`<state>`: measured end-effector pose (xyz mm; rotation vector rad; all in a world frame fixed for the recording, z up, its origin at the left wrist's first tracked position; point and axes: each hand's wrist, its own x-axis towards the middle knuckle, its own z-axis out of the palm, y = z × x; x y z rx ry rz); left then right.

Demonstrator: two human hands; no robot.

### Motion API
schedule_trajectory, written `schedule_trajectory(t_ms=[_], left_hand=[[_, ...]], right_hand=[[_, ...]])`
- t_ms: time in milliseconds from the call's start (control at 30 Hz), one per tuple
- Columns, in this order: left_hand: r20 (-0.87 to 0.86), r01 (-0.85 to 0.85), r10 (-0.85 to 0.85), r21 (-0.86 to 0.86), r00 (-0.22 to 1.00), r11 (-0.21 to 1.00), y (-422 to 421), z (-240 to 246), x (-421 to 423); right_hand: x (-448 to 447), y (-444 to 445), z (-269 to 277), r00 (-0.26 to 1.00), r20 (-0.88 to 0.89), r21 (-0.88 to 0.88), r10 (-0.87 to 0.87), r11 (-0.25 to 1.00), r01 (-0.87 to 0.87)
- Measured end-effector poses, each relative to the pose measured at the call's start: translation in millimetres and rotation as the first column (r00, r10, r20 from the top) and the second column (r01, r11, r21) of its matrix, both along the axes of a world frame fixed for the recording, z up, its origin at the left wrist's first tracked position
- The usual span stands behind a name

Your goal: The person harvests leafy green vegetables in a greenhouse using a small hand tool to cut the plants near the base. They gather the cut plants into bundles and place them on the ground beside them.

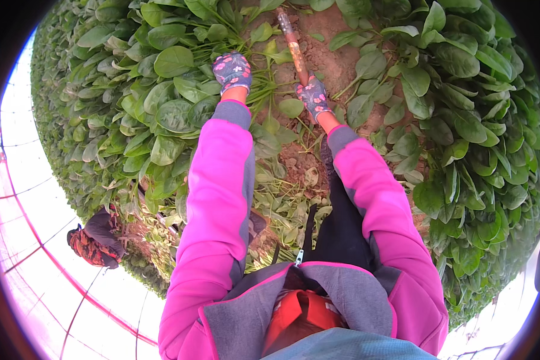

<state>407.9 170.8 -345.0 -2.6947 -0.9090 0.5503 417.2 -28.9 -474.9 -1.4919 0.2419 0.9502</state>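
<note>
My left hand (232,72), in a dark floral glove, is closed around the stems of a bunch of leafy greens (261,85) that look like spinach. To its right, my right hand (313,96), in a matching glove, grips a tool's handle (296,51), which has a worn, reddish-brown surface. The handle points away from me over bare soil, with a grey metal-looking section (284,21) near its far end. The tool's working end is hidden or cut off at the top of the view.
Dense leafy plants (459,81) stand on both sides of a soil strip (328,49). Cut or loose greens (283,211) lie on the ground near my legs. A co-worker (96,238) bends among the plants at the lower left, near a curved, framed greenhouse-like wall (40,245).
</note>
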Motion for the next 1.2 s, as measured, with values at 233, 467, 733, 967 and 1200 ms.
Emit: schedule_trajectory(t_ms=[233,467,733,967,1200], left_hand=[[-0.014,0.002,-0.002,-0.005,1.0,1.0,0.6,1.5,1.0],[-0.017,-0.031,0.031,-0.019,0.999,0.999,1.6,-0.8,2.1],[-0.027,-0.048,0.047,-0.019,0.999,0.999,-0.5,0.3,1.6],[-0.033,-0.086,0.084,-0.046,0.996,0.995,-6.3,2.7,-4.4],[-0.011,-0.122,0.122,-0.011,0.992,0.992,-5.8,5.1,-10.3]], right_hand=[[2.5,1.8,7.7,0.797,0.383,-0.459,0.468,0.845,-0.276],[19.8,-17.6,10.2,0.693,0.358,-0.541,0.626,0.744,-0.392],[-9.9,-66.8,-6.3,0.955,-0.296,0.194,-0.02,0.978,0.081],[-40.7,-133.5,10.4,0.941,-0.339,-0.021,-0.003,1.0,-0.004],[-29.0,-150.9,16.1,0.528,-0.835,0.089,-0.155,0.909,0.408]])
